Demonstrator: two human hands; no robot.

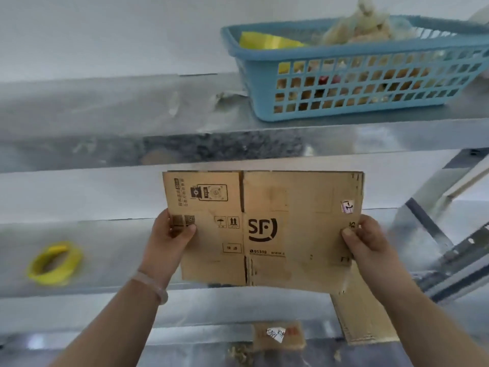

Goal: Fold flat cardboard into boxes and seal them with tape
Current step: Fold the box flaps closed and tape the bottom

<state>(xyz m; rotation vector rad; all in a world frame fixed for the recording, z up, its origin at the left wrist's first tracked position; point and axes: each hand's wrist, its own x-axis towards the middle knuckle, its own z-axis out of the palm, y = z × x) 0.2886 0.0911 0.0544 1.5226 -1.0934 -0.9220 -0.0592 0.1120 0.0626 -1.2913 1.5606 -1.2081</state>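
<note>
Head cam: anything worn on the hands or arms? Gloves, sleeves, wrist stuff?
No gloves: left hand and right hand are both bare. Forearms bare too, no sleeves in view. The left wrist carries one pale, smooth bangle; nothing shows on the right wrist.

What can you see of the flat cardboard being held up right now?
The flat cardboard is a brown corrugated box blank, collapsed, with no tape visible. Its face bears a black SF logo, handling symbols and a small white sticker upper right. A vertical crease with slits above and below splits it into panels. It is upright, facing the camera, before metal shelving. The left hand pinches its left edge, the right hand its right edge.
</note>
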